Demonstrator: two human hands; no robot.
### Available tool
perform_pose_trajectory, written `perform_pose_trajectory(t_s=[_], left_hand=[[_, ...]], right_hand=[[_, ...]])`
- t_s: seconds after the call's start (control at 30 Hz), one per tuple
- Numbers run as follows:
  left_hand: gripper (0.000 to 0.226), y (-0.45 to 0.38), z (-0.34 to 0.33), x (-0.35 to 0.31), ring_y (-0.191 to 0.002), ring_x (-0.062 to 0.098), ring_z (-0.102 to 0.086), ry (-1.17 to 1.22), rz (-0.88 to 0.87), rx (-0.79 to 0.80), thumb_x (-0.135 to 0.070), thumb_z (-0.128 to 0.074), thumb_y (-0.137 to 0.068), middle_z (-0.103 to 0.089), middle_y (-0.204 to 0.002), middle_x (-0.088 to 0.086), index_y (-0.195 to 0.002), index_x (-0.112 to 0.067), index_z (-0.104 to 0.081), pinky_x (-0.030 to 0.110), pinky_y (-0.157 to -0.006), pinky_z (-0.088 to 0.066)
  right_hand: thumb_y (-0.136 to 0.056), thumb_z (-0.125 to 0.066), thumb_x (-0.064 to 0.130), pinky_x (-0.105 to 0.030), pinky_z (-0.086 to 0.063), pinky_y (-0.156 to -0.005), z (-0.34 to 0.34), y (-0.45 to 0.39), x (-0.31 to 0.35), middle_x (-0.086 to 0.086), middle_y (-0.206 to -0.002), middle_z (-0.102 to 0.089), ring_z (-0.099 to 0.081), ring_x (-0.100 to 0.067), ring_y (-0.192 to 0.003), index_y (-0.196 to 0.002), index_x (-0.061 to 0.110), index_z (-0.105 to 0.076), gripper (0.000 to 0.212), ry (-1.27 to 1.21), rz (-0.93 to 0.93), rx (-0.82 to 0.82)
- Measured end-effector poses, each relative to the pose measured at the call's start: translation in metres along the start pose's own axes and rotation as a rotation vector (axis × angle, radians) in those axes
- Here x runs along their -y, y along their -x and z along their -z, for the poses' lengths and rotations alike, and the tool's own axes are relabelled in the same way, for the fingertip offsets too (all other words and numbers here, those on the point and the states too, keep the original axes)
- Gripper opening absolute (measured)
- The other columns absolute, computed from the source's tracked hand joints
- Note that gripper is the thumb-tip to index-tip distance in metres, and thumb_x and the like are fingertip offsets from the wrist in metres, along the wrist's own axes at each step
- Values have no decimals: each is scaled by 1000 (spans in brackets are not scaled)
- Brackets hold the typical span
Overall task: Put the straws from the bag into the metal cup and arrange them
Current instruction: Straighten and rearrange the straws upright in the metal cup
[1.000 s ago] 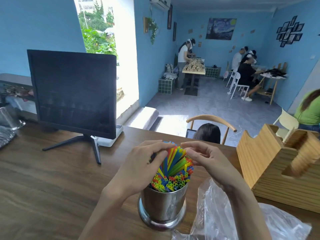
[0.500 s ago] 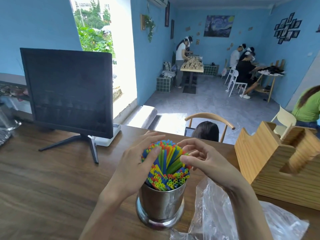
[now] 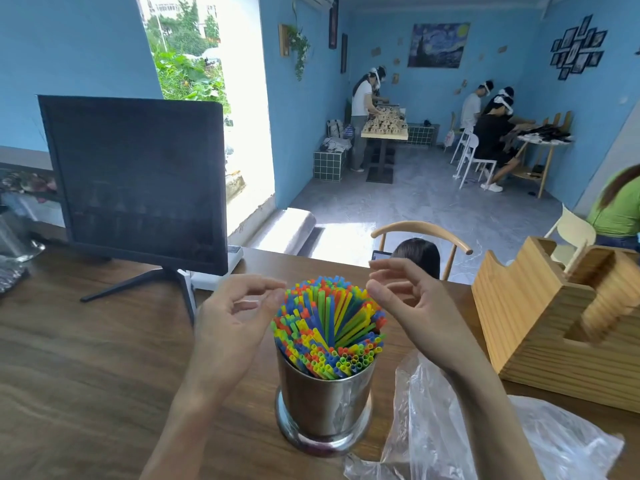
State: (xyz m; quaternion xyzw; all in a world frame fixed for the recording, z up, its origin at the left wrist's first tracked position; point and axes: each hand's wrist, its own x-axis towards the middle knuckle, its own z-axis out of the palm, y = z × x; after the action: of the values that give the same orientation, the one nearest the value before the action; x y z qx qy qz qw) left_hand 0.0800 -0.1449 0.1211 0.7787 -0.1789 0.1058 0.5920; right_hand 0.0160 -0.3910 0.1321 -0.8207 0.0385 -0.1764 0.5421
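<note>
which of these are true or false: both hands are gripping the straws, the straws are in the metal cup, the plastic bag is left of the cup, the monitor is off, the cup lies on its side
1. Both hands grip the straws. False: the left hand and right hand sit beside the multicoloured plastic straws, fingers loosely curled, holding nothing.
2. The straws stand in the shiny metal cup. True.
3. The clear plastic bag lies left of the cup. False: it lies to its right.
4. The black flat monitor shows a dark screen. True.
5. The cup lies on its side. False: it stands upright on the brown wooden table.
</note>
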Motion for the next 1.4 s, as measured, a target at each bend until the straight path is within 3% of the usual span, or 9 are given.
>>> perform_pose_trajectory(t_s=[0.1,0.2,0.27,0.43,0.63,0.83,1.07,1.27,1.4], left_hand=[[13,7,14,-7,-98,18,-66,-73,-178,229,-44,-81,-81,-73,-102,-8,-91,-35,-79,32,-81,-52],[29,10,27,-13,-112,13,-62,-164,-193,501,-41,-86,-70,-67,-115,-12,-97,-42,-79,20,-89,-47],[39,10,29,-14,-117,11,-60,-221,-203,545,-30,-91,-69,-62,-121,-17,-102,-47,-77,19,-92,-47],[37,7,22,-10,-108,14,-62,-221,-251,451,-39,-89,-67,-63,-116,-17,-100,-50,-77,29,-89,-50],[35,11,16,-10,-105,12,-64,-237,-335,395,-41,-91,-68,-62,-120,-18,-99,-51,-78,28,-90,-52],[13,15,8,-6,-86,13,-63,-220,-440,269,-41,-82,-77,-66,-111,-19,-90,-44,-81,27,-75,-52],[11,17,-4,-3,-94,11,-63,-313,-594,115,-27,-85,-80,-68,-93,-18,-91,-29,-83,21,-76,-51],[10,18,-8,-2,-94,11,-63,-337,-634,20,-32,-85,-81,-71,-91,-13,-88,-25,-82,23,-80,-51],[11,20,-15,1,-92,15,-63,-353,-663,-21,-24,-83,-84,-72,-92,-12,-95,-22,-82,27,-78,-53]], right_hand=[[-86,-72,56,-24,-52,-78,2,5,9,21,-105,-72,-65,-1,-100,-109,43,-69,27,-23,91,-15],[-84,-70,56,-25,-50,-77,1,8,12,18,-105,-73,-65,-8,-102,-107,43,-71,26,-23,158,40],[-82,-67,59,-22,-50,-77,2,10,12,20,-108,-72,-65,-9,-105,-110,45,-70,31,11,188,104],[-77,-84,51,-15,-44,-92,6,14,16,20,-121,-65,-56,-8,-121,-112,41,-73,38,106,230,355],[-65,-90,55,-36,-27,-111,-1,16,18,31,-128,-55,-39,-5,-137,-106,44,-73,46,357,320,456],[-64,-87,63,-33,-23,-108,-10,15,13,35,-124,-52,-31,2,-135,-102,44,-72,45,456,332,430],[-77,-81,53,-38,-34,-103,-14,11,5,26,-99,-67,-52,-2,-117,-86,37,-75,20,411,350,254],[-84,-81,45,-25,-31,-98,-10,11,7,27,-98,-66,-53,6,-114,-97,38,-77,15,367,330,241],[-86,-79,46,-37,-37,-107,-7,14,10,25,-98,-63,-51,4,-115,-108,46,-71,24,344,301,317]])
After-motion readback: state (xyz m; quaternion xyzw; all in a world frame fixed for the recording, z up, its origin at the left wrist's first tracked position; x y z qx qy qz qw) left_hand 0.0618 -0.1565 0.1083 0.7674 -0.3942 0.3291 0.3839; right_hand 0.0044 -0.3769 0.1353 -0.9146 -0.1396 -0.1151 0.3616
